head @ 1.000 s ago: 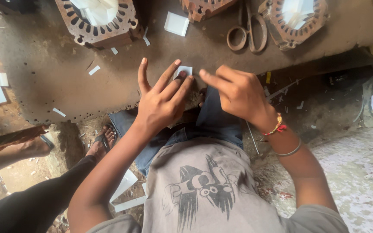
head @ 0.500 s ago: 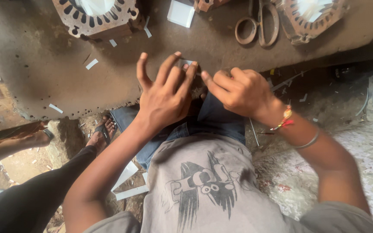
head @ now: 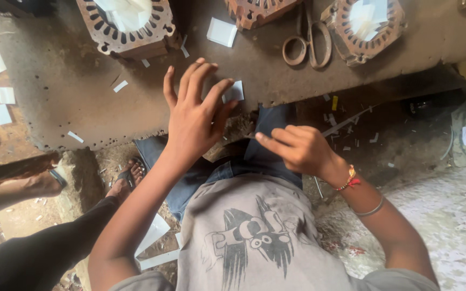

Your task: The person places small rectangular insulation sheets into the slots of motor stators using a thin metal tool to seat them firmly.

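Rusty metal tabletop (head: 71,91) carrying slotted stator cores (head: 128,24) and scissors (head: 308,43) | left hand (head: 195,116) pressing flat, grip released, fingertips touching small white paper square (head: 234,91) lying flat at tabletop's near edge | right hand (head: 297,148) hovering below, loosely curled, forefinger pointing left, holding nothing visible.

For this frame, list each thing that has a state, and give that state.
left hand: fingers spread, pressing a paper slip flat
paper slip: flat at the bench edge
right hand: loosely curled, off the bench
scissors: lying flat, blades hidden
slotted metal core: paper inside
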